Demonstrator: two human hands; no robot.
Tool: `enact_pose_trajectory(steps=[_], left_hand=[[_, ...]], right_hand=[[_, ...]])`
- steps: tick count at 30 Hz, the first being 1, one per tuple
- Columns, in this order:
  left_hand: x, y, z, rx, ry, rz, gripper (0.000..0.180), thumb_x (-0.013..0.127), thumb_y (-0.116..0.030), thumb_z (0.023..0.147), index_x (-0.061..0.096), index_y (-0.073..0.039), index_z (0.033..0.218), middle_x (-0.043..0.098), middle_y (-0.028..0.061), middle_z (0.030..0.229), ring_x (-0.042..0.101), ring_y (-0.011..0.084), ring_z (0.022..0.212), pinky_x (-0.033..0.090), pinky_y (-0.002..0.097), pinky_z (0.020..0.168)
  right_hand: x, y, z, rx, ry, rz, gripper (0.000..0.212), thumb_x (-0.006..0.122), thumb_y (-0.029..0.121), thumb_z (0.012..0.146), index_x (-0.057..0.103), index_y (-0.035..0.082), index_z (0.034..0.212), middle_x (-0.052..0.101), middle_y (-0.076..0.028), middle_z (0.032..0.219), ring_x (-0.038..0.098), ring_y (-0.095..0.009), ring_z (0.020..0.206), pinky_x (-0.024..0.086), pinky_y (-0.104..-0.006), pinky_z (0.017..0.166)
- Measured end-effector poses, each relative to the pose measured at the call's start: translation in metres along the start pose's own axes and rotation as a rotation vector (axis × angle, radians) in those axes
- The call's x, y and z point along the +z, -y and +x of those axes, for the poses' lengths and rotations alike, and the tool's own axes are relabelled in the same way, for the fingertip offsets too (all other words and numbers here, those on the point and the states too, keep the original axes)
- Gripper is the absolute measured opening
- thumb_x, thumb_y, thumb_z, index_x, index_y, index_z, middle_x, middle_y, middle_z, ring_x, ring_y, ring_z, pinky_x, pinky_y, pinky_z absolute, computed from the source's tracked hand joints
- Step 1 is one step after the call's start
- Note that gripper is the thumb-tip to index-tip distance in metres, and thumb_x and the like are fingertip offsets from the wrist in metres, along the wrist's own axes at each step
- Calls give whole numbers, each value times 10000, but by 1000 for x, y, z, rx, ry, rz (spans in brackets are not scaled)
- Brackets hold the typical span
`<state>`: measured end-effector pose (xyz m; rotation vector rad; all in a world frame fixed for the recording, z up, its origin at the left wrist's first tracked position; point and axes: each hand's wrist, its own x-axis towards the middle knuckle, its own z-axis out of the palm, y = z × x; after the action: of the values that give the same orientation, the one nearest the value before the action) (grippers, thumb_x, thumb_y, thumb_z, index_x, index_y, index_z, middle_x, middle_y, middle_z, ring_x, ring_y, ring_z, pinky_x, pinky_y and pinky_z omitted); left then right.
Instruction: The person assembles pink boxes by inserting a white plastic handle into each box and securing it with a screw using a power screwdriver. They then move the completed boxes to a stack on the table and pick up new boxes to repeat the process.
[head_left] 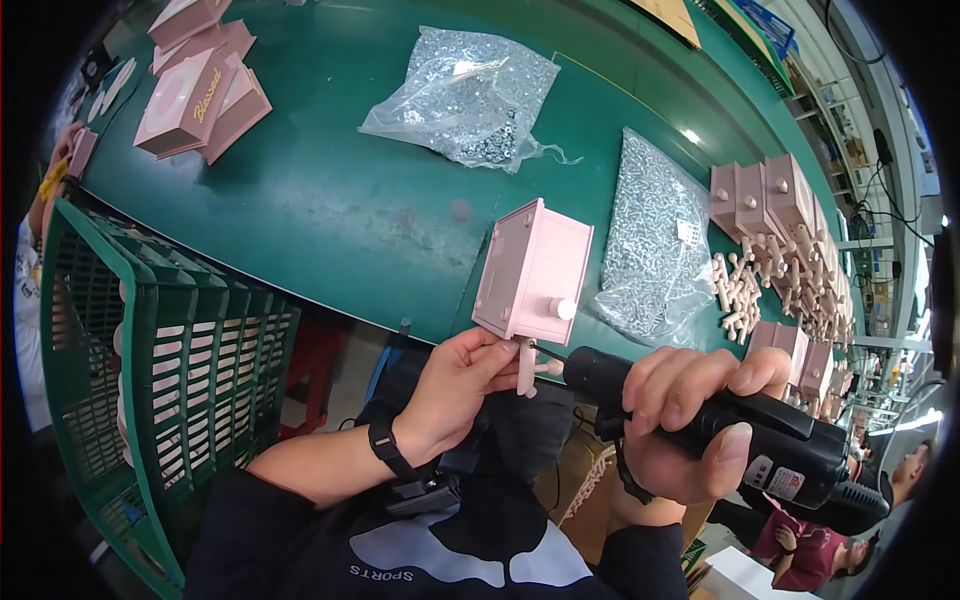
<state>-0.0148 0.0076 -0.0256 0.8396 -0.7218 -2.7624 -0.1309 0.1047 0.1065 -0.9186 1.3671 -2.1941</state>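
right hand (672, 458) gripping black power driver (765, 430), left hand (447, 388) apparently pinching pink crank (526, 369) against pink box (545, 265)

Fisheye view from the left head-worn camera, looking down and forward, left hand (455, 385) and right hand (695, 425) near and low in frame, shirt (480, 530) along the bottom, bench (330, 220) stretching away above, edges bending.
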Motion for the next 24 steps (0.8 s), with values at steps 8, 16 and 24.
enact_pose_trajectory(steps=[8, 16, 24], left_hand=[[-5, -3, 1, -142, 4, -126, 239, 544, -203, 1031, 644, -9, 1130, 688, 74, 1101, 664, 170, 1022, 525, 319, 931], [4, -11, -8, -145, 1, -133, 230, 555, -176, 1023, 656, -3, 1135, 691, 76, 1107, 656, 157, 1035, 508, 297, 944], [4, -7, -12, -123, 15, -89, 236, 628, -97, 968, 632, 1, 1183, 693, 89, 1146, 653, 141, 1032, 497, 284, 940]], right_hand=[[18, -4, 5, -35, -8, -203, 462, 691, 362, 866, 343, 119, 1049, 509, -37, 660, 505, -162, 467, 460, -336, 510], [13, 5, -1, 18, 45, -75, 445, 717, 232, 840, 362, 95, 1070, 546, -86, 737, 533, -197, 621, 463, -393, 644], [24, -1, 1, 4, -2, -145, 486, 735, 322, 835, 353, 108, 1046, 521, -54, 678, 518, -175, 544, 462, -360, 572]])
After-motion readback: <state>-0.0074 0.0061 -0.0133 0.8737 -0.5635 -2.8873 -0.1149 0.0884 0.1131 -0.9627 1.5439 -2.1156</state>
